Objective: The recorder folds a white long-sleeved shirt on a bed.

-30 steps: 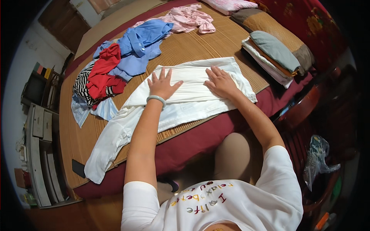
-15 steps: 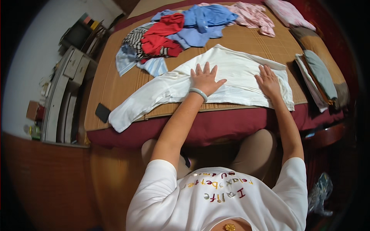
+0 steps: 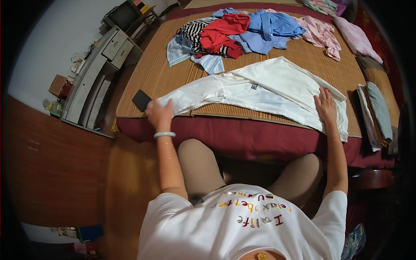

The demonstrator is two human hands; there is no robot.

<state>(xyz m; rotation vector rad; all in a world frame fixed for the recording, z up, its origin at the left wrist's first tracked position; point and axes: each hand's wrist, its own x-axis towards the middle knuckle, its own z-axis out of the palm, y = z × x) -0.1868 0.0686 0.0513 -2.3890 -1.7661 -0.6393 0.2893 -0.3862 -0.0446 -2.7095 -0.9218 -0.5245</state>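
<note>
Presently, white garment (image 3: 286, 86) lies spread between my hands

I find it on the brown mat (image 3: 169, 80), near the front edge. My right hand (image 3: 326, 106) rests flat, fingers extended, on its right end. My left hand (image 3: 159, 115) is at the sleeve end, fingers partly bent. The nearest obstacle, a dark flat rectangular object (image 3: 140, 100), lies just beside it. A clothes heap (image 3: 225, 32) sits beyond, a folded stack (image 3: 379, 108) rightward. The left hand covers the sleeve tip; I cannot tell whether it grips cloth.
</note>
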